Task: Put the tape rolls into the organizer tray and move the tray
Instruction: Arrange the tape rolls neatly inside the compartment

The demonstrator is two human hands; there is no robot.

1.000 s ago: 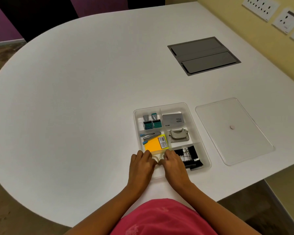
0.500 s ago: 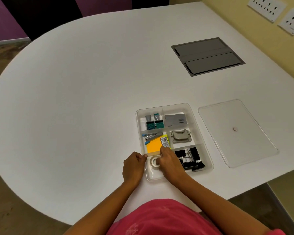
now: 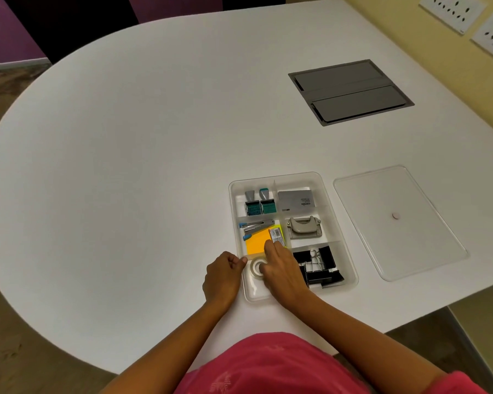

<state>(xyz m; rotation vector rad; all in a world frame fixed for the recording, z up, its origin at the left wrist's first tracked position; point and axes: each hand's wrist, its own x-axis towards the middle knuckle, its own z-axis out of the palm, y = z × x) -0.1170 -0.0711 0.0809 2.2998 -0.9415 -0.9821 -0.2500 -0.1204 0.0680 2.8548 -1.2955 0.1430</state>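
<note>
One tape roll, one organizer tray, two hands

From my feed I see a pink top filling the bottom edge of the view, with a faint pale print on the cloth near the middle. A short pink sleeve shows at the lower right corner, and both forearms are bare from there down. I see no watch, ring or band on the left hand or the right hand.
</note>
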